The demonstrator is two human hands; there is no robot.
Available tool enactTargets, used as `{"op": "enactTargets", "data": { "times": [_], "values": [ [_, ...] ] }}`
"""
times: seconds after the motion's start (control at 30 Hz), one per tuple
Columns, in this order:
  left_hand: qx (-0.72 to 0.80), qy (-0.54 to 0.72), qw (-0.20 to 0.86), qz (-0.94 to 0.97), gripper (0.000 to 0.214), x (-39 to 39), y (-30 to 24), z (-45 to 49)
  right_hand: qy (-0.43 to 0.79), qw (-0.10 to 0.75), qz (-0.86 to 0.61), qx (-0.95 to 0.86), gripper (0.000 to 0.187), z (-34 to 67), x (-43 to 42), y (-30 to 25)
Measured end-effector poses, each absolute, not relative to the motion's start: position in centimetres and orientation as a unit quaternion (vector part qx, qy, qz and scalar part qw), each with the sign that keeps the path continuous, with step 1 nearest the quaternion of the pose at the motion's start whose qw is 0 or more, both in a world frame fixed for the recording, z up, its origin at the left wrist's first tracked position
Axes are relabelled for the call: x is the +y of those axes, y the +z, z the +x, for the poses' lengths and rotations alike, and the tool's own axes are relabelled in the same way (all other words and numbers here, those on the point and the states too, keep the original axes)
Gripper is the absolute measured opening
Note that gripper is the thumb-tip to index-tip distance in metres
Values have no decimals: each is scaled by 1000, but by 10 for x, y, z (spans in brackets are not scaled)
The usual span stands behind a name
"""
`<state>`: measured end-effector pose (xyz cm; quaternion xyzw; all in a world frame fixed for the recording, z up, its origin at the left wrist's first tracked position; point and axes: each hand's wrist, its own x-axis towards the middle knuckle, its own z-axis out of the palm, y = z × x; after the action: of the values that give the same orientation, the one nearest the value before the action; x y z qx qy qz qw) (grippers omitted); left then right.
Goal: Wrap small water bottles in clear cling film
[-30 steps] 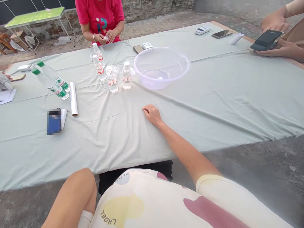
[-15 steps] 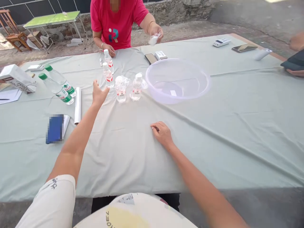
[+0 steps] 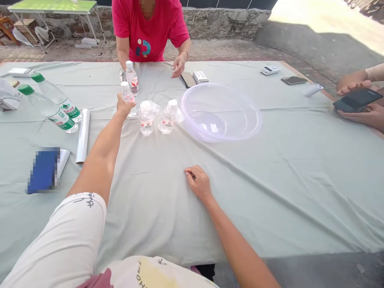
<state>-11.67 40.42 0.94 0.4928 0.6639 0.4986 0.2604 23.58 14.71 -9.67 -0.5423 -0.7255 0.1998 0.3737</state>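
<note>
My left hand [image 3: 124, 107] reaches far across the table and is closed around a small white-capped water bottle [image 3: 127, 94], which stands upright. Just behind it is another white-capped bottle [image 3: 132, 79]. To the right of my left hand stand two small bottles wrapped in clear film, one bottle [image 3: 147, 118] beside the other bottle [image 3: 168, 117]. My right hand [image 3: 198, 182] rests on the tablecloth with its fingers curled in; whether anything is inside them is hidden.
A clear plastic basin [image 3: 222, 136] stands right of the wrapped bottles. Leftward are two green-capped bottles [image 3: 60, 116], a film roll [image 3: 83, 136] and a blue booklet [image 3: 43, 170]. A person in a pink shirt [image 3: 150, 36] sits opposite. Another person's hands [image 3: 357, 114] hold a dark device at right.
My left hand, open before, has closed on the nearer white-capped bottle. The person opposite no longer holds up the clear crumpled thing and has lowered that hand. My right hand stays resting.
</note>
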Motion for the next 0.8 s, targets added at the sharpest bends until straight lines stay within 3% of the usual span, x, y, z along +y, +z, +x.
{"op": "enactTargets", "data": {
  "times": [0.3,0.53,0.67,0.8],
  "values": [
    [640,430,353,531,66,208,-5,-119,196,374,-551,-720,19,233,145,-101],
    [548,349,525,550,66,49,-8,-41,201,350,-563,-721,21,231,142,-89],
    [500,329,568,565,67,26,-11,-10,262,386,-529,-709,29,223,123,-54],
    [524,359,553,540,62,50,-10,-7,445,354,-420,-707,60,197,91,-33]
  ]
}}
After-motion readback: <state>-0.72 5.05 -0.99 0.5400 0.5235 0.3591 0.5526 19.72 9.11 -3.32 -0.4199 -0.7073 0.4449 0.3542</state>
